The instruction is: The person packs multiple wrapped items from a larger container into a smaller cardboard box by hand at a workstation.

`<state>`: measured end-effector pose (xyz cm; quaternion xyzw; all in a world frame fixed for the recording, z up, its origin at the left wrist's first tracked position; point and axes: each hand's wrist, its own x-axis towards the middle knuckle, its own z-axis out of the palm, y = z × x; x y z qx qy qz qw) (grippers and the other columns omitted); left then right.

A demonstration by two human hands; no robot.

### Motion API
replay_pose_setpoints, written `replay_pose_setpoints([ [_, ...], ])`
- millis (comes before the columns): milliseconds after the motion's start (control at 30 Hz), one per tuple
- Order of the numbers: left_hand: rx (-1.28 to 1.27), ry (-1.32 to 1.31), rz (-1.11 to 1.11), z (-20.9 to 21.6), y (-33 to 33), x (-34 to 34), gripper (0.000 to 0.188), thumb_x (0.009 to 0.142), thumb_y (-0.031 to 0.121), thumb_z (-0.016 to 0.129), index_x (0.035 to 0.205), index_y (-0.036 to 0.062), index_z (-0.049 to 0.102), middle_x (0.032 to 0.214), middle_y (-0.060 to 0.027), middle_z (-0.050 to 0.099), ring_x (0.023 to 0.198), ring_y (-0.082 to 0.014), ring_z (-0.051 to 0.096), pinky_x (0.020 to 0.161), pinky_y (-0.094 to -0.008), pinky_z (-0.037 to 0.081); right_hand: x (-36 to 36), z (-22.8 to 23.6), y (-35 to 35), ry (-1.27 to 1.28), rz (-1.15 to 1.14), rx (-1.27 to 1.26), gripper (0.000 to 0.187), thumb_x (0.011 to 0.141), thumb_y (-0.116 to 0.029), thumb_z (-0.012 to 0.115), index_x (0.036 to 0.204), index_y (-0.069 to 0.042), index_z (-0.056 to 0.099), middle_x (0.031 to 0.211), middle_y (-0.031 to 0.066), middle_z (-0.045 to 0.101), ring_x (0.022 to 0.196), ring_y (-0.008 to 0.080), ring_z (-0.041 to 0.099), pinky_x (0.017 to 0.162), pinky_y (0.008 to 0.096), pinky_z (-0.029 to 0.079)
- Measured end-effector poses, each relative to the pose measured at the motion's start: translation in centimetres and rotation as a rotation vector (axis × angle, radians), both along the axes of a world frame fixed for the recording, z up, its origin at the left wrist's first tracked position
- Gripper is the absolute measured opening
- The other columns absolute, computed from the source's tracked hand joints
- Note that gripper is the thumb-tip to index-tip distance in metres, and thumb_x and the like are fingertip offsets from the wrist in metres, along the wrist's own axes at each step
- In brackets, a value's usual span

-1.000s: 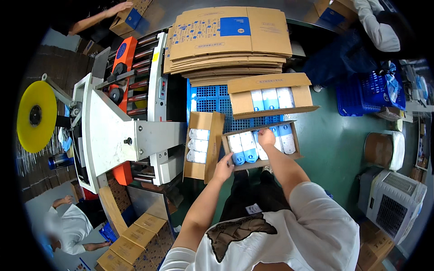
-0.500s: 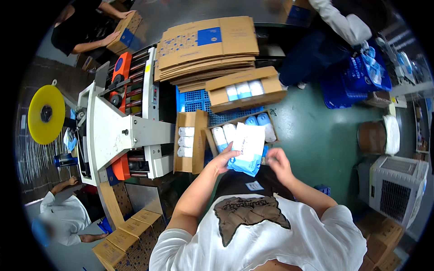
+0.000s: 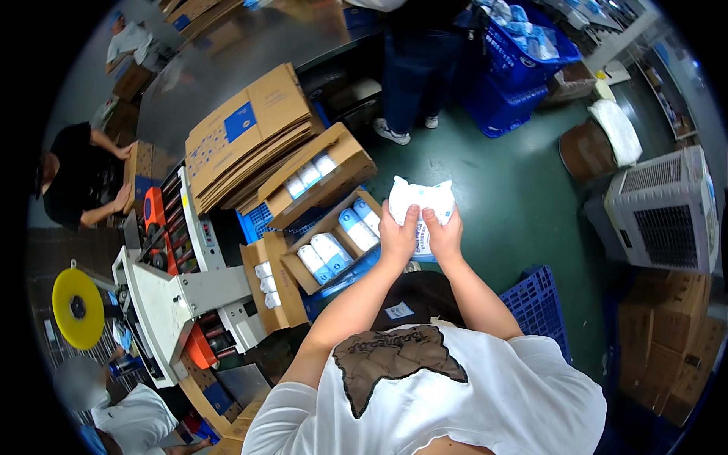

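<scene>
Held up in front of me is a white and blue soft plastic pack (image 3: 422,199). My left hand (image 3: 399,236) grips its left side and my right hand (image 3: 445,233) its right side, both thumbs pressed on its face. Left of my hands stands an open carton (image 3: 331,221); white and blue packs (image 3: 318,256) stand in it in two groups with a gap between them. Behind it, a tilted open carton (image 3: 282,203) shows several packs in a row. A narrower open carton (image 3: 286,265) with several packs stands at its left.
A stack of flattened cartons (image 3: 254,121) lies at the far left, beyond a blue plastic pallet (image 3: 255,224). The carton sealing machine (image 3: 155,292) stands left. Blue crates (image 3: 500,106) and a standing person (image 3: 421,72) are ahead. A blue crate (image 3: 540,303) and air cooler (image 3: 656,212) are right.
My view has turned to the right. The pack has moved right, away from over the carton. My right hand, free of it before, now grips it together with my left.
</scene>
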<state>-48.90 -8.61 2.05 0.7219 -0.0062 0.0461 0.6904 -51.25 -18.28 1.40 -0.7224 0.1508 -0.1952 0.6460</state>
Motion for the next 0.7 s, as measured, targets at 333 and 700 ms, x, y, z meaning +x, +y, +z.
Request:
replay_pose_setpoints([
  [333, 0.066, 0.079, -0.135, -0.2, -6.6, 1.2, 0.046, 0.079, 0.039, 0.064, 0.093, -0.0021, 0.05, 0.08, -0.0202, 0.062, 0.076, -0.0344, 0.062, 0.066, -0.0378, 0.048, -0.4, -1.2, -6.5, 0.03, -0.115, 0.078, 0.053, 0.075, -0.031, 0.069, 0.11, 0.003, 0.049, 0.098, 0.0121, 0.061, 0.09, 0.0196, 0.058, 0.079, 0.0325, 0.045],
  [700, 0.34, -0.131, -0.259, -2.2, 8.4, -1.1, 0.062, 0.078, 0.03, 0.062, 0.125, -0.0006, 0.035, 0.116, -0.0225, 0.047, 0.108, -0.0355, 0.047, 0.092, -0.0386, 0.036, 3.3, -2.6, -1.7, 0.48, 0.831, 0.939, 0.068, 0.064, 0.003, 0.07, 0.124, -0.002, 0.04, 0.115, 0.0096, 0.054, 0.108, 0.0231, 0.052, 0.093, 0.0364, 0.041],
])
